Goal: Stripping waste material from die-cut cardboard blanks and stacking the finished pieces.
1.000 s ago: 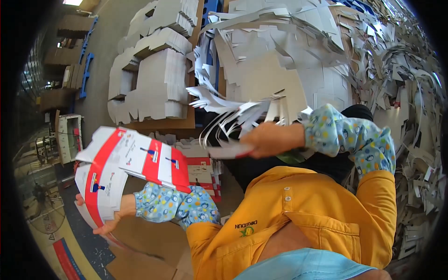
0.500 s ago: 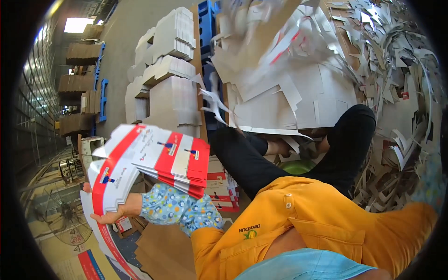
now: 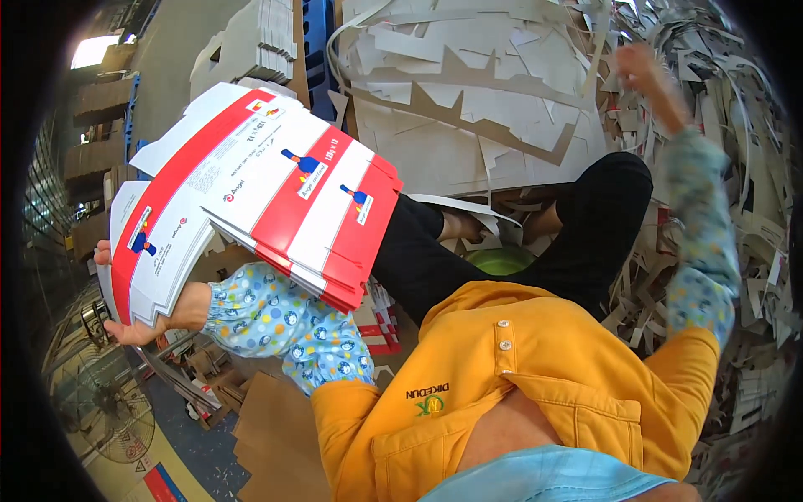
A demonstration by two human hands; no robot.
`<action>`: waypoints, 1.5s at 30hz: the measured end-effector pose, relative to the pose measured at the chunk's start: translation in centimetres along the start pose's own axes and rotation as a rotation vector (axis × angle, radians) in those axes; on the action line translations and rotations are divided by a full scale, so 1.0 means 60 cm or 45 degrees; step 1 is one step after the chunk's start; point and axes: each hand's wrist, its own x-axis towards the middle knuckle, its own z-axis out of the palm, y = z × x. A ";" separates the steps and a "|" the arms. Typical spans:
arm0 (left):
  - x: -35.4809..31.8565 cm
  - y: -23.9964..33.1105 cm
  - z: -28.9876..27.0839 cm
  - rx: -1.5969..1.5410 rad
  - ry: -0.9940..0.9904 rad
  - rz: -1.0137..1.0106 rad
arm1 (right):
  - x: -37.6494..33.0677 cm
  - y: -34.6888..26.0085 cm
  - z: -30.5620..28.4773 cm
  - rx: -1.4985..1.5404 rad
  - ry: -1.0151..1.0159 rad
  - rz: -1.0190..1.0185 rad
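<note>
Scraps (image 3: 757, 293) are heaped along the right of a workshop, and a broad pile of white sheets (image 3: 401, 146) is littered with cut strips. Farther left, a stack of white board (image 3: 251, 46) is seen near a blue pallet (image 3: 318, 50).

Red-and-white blanks (image 3: 293, 230) are held as a thick sheaf to the left of the lap, printed faces up, the layers stepped at the end nearest the trousers (image 3: 452, 268). Their outer end is gripped by the left hand (image 3: 163, 322), its fingers closed around the sheaf, with tips showing beyond the edges. The patterned sleeve (image 3: 276, 309) is seen below the inner end. Out over the scraps, the right hand (image 3: 648, 79) is raised and blurred; how far its fingers are open, or whether anything is held, cannot be told.

For a sound hold, in judgement, the sheaf is best kept level and borne along the forearm, so that the stepped layers are not let slide. Pressure is best spread across the whole thickness, and the notched edges spared from bending.
</note>
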 end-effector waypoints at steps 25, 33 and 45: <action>-0.024 -0.020 -0.088 0.040 0.299 -0.092 | 0.105 -0.208 0.267 -0.729 -0.234 0.877; -0.028 -0.034 -0.055 0.378 0.405 0.030 | 0.218 -0.272 0.182 0.150 -0.647 0.897; -0.023 -0.023 -0.077 0.178 0.243 -0.045 | 0.164 -0.302 -0.103 0.273 0.031 0.350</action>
